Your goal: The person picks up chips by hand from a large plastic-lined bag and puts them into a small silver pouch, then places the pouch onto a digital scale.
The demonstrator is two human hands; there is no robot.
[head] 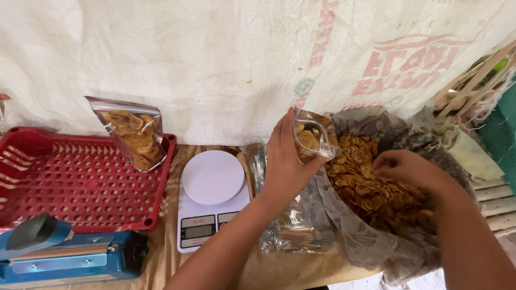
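- The left hand (285, 161) grips a clear pouch (313, 135), mouth tilted toward the chips (371, 182) for filling.
- The right hand (408, 169) rests curled in the chips, apparently gathering some; its grasp is hidden.
- A scale (212, 188) stands beside the left forearm.

A white woven plastic sheet with faded red and green print (215, 59) hangs as the back wall behind a desk covered in tan glossy wrapping (172, 258). At right stand pale wooden slats (497, 196), under soft, even daylight.
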